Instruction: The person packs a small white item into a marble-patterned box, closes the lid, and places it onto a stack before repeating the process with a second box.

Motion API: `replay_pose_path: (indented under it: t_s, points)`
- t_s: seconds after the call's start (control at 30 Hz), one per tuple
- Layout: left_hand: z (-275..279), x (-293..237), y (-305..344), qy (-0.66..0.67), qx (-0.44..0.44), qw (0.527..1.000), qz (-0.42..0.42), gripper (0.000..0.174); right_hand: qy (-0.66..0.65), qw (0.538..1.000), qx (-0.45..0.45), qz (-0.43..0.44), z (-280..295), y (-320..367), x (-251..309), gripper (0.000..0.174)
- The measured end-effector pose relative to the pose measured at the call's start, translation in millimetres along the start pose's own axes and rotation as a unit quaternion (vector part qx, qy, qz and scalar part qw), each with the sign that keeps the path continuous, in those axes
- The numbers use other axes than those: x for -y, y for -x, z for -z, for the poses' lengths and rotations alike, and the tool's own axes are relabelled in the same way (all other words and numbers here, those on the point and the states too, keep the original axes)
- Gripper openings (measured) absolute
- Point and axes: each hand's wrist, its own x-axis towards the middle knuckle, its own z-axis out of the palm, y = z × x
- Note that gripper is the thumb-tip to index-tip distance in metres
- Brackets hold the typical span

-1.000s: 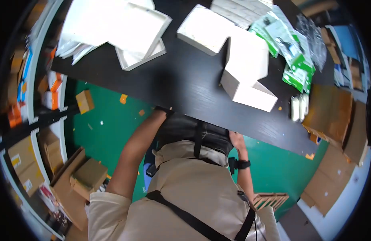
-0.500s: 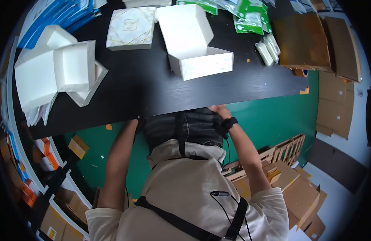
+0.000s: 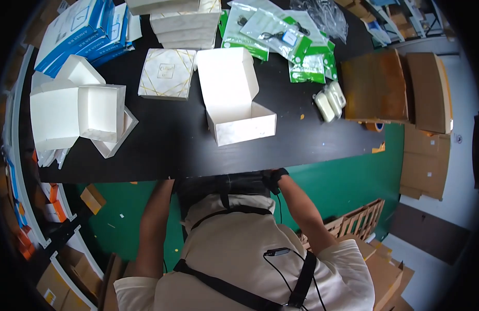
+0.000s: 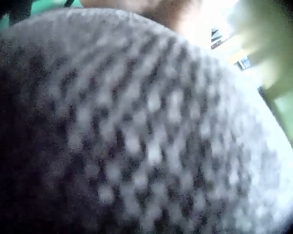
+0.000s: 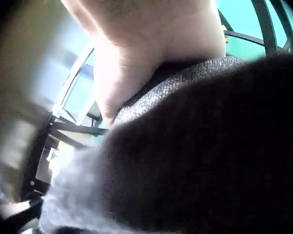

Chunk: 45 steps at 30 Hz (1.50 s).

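Both arms hang down to the lap at the near edge of the black table. My right hand rests on the dark trousers, its thumb side lying along the thigh and its fingertips hidden. Only a blurred strip of my left hand shows past the trouser cloth, and its fingers are out of sight. Nearest on the table stands a marbled white box with its lid up. Beside it lies a shut marbled box with gold lines.
Opened white boxes lie at the left, below blue-and-white boxes. More marbled boxes are stacked at the back. Green-and-clear packets, small white cases and a cardboard carton are at the right.
The head view has swung and tilted, so the table sits differently in it. Both hands stay low at the lap, and the right hand shows less beyond the table edge.
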Motion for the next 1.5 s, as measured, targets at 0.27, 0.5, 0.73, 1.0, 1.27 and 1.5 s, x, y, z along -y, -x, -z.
replay_pose_path:
  t_s: [0.27,0.5,0.73,1.0,1.27,1.5]
  points:
    - [-19,-25,3,0.023,-0.082,0.996,0.014,0.064,-0.278,0.902,-0.278,-0.179,-52,-106,-60,0.052]
    - [-18,-6,24,0.019,-0.130,0.991,0.028,0.065,-0.360,0.851,-0.379,-0.051,7,-22,-9,0.054]
    - [-3,-125,142,-0.113,0.069,0.991,-0.035,0.056,-0.397,0.880,-0.225,-0.133,110,181,82,0.062]
    - [50,-297,206,-0.054,-0.321,0.899,-0.294,0.036,-0.470,0.806,-0.356,0.054,226,294,97,0.041]
    - [64,-325,129,-0.101,-0.330,0.885,-0.314,0.024,-0.302,0.670,-0.644,-0.212,269,289,13,0.033]
    - [30,-279,109,-0.122,-0.246,0.894,-0.355,0.012,-0.228,0.642,-0.673,-0.289,253,259,-28,0.039]
